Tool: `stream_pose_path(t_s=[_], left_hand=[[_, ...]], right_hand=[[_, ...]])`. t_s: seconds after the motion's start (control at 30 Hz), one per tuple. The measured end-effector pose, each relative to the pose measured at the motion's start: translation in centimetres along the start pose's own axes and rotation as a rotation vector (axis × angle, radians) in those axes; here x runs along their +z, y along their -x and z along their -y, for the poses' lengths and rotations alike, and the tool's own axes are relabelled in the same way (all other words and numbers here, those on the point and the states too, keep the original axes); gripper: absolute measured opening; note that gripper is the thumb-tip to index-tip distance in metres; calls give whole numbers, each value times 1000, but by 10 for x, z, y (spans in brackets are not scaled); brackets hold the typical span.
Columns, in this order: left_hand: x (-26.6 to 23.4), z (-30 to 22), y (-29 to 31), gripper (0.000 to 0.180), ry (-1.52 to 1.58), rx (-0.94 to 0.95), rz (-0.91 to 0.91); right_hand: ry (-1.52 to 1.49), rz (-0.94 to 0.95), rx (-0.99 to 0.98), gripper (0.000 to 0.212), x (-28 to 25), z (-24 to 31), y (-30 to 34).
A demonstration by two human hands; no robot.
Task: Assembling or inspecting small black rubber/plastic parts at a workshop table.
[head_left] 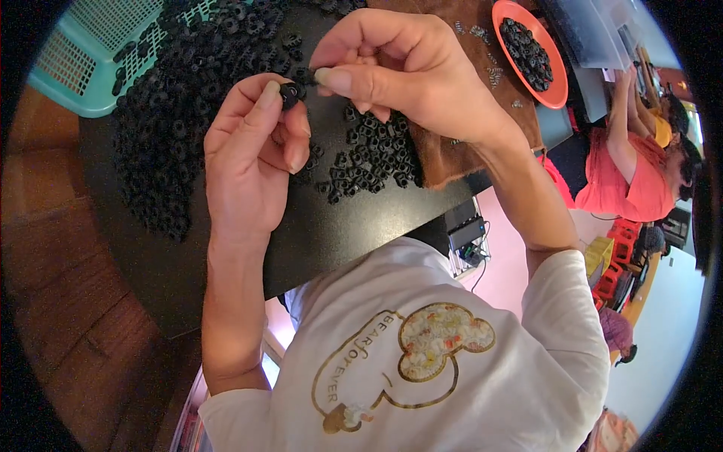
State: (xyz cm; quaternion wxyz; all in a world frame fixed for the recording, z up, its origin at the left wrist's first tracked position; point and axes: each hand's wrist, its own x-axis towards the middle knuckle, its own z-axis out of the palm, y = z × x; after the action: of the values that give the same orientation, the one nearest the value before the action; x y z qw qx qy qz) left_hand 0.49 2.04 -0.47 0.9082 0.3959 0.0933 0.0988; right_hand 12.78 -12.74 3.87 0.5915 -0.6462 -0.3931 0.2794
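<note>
My left hand (252,151) pinches a small black ring-shaped part (290,93) between thumb and forefinger, above the black table (316,233). My right hand (407,64) hovers just to its right, thumb and fingertips closed close to that part; whether a tiny piece is between them I cannot tell. Under both hands lies a small heap of the same black parts (369,158). A much larger pile of black parts (173,113) spreads to the left of my left hand.
A teal plastic basket (90,53) stands at the far left, with parts spilling from it. A brown cloth (467,45) carries small metal springs (493,75) and an orange plate (538,53) of black parts. Another person in an orange top (633,173) sits at the right.
</note>
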Motion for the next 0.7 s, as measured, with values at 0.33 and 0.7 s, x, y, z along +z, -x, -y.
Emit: stream_pose_path(t_s=[0.33,0.7], left_hand=[[2,4,-2,22,22,-23,19],[0,5,-4,17,12,-20,53]], right_hand=[[-109,64,83,13,-1,-2,-2],[-136,28,81,13,0,-7,-2]])
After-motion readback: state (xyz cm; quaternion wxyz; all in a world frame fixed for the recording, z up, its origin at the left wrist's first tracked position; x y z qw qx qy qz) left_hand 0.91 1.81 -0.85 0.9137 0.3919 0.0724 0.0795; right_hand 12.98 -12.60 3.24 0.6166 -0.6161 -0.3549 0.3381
